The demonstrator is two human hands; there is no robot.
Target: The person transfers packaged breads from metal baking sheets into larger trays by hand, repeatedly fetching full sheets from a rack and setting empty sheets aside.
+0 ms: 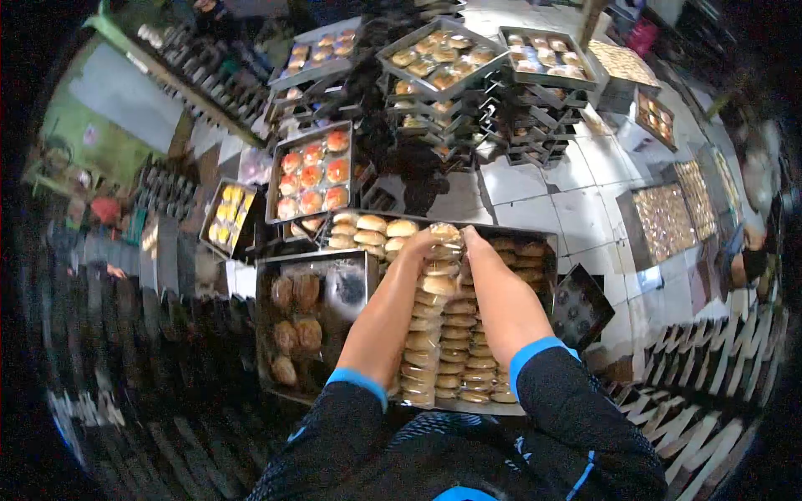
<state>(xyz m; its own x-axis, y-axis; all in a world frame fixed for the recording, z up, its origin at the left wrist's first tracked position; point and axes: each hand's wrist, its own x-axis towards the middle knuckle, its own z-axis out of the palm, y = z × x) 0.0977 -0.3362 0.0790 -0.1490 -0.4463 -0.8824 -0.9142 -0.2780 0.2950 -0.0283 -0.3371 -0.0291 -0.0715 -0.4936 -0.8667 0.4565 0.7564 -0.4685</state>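
Note:
My left hand (420,243) and my right hand (473,240) reach forward over a large tray (493,225) filled with buns. Between them is a clear-wrapped pack of buns (443,235), with a hand closed against each side. Rows of packed golden buns (455,334) fill the tray's near and middle part. Toward the far left corner of the tray lie rounder buns (370,224). My forearms cover part of the rows, and the fingertips are hard to make out.
Left of the bun tray, a dark tray (355,260) holds several brown buns (296,292). Beyond it stand trays of red-topped buns (311,177) and yellow pieces (230,215). Stacked trays (443,54) rise at the back. A dark mould tray (582,307) sits on the right.

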